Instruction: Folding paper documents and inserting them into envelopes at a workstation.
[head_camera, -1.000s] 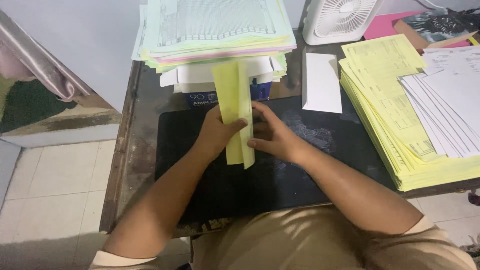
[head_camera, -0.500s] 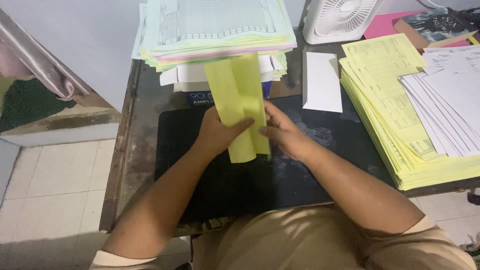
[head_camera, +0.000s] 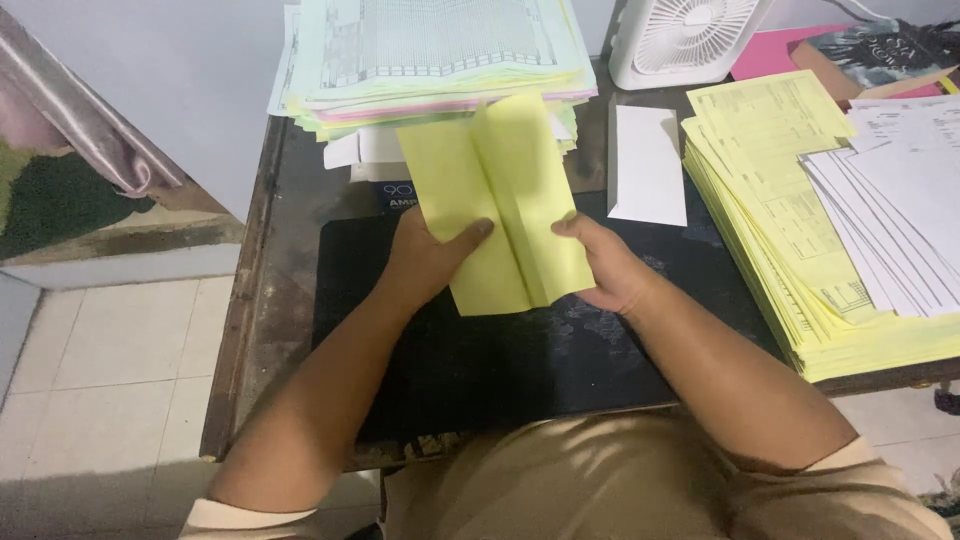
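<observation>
head view shows a yellow sheet of paper (head_camera: 497, 205) at centre frame, partly folded lengthwise, its long axis running from lower centre up toward the top and tilted slightly left. it is held just above the black desk mat (head_camera: 500, 350). left hand (head_camera: 425, 258) grips its lower left edge, thumb lying across the face, fingers closed behind. right hand (head_camera: 607, 265) pinches the lower right edge beside the central crease, thumb on top; both hands sit about equally close. behind it, at upper centre, lies a stack of pale green and pink forms (head_camera: 440, 55). a white envelope (head_camera: 648, 165) lies flat right of centre. a thick stack of yellow forms (head_camera: 790, 220) fills the right side, white sheets (head_camera: 900, 220) fanned on top. a white fan (head_camera: 690, 40) stands at upper right.
</observation>
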